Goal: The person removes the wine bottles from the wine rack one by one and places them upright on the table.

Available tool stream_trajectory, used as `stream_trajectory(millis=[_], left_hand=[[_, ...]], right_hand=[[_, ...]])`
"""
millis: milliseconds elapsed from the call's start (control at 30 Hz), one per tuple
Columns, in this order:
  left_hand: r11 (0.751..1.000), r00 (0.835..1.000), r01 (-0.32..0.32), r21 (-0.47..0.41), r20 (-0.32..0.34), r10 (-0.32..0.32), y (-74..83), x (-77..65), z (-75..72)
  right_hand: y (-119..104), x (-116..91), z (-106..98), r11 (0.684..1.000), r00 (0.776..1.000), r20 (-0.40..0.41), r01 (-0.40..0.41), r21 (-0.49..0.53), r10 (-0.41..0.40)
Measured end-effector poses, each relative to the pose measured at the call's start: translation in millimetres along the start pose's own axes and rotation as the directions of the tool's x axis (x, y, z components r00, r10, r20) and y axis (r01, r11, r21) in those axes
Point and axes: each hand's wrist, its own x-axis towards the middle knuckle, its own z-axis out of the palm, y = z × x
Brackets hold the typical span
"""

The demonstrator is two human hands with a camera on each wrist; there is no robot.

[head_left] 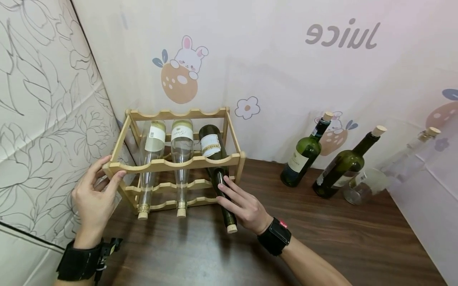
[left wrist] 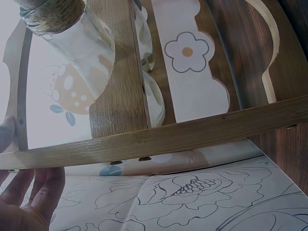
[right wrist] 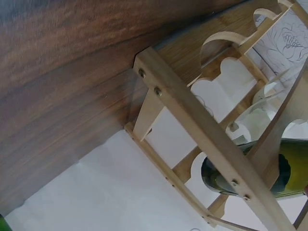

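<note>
In the head view, your left hand (head_left: 94,194) grips the near upper corner of the wooden wine rack (head_left: 171,163), thumb at the front and fingers along the outer side; that hold should brace the frame well against any push from your other side. Your right hand (head_left: 247,206) lies over the neck of the dark green wine bottle (head_left: 214,172), which slants through the rack with its corked end toward you; your thumb is hidden, so whether you grip or merely touch, I cannot tell. Guide that neck lightly, apart from the two clear wine bottles (head_left: 182,150) between your hands. In the left wrist view, thumb and fingers straddle the side rail (left wrist: 183,133); brace there without twisting. In the right wrist view, the bottle's base end shows behind the end post (right wrist: 207,130); best feel that it sits firmly before releasing its weight.
</note>
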Motion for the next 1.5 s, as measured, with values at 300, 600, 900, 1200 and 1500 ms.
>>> stream_trajectory(millis=[300,600,900,1200,1500], left_hand=[[1.000,1.000,0.019,0.006,0.005,-0.019,0.7,-1.4,-1.3],[0.998,0.999,0.047,0.033,-0.007,-0.046,4.6,0.0,-6.1],[0.996,0.998,0.055,0.070,0.027,-0.057,4.7,0.6,-9.0],[0.997,0.998,0.054,0.063,0.028,-0.056,3.2,-2.1,-8.0],[0.998,0.998,0.054,0.035,0.018,-0.054,3.9,0.6,-2.6]], right_hand=[[-13,1,-11,0.999,0.999,-0.008,0.036,0.014,-0.036],[-29,7,-27,0.995,0.998,0.013,0.067,0.078,-0.069],[-44,10,-48,0.988,0.998,0.000,0.067,0.137,-0.068],[-64,10,-75,0.980,0.999,0.014,0.026,0.198,-0.029],[-80,27,-104,0.969,1.000,-0.013,-0.015,0.246,0.019]])
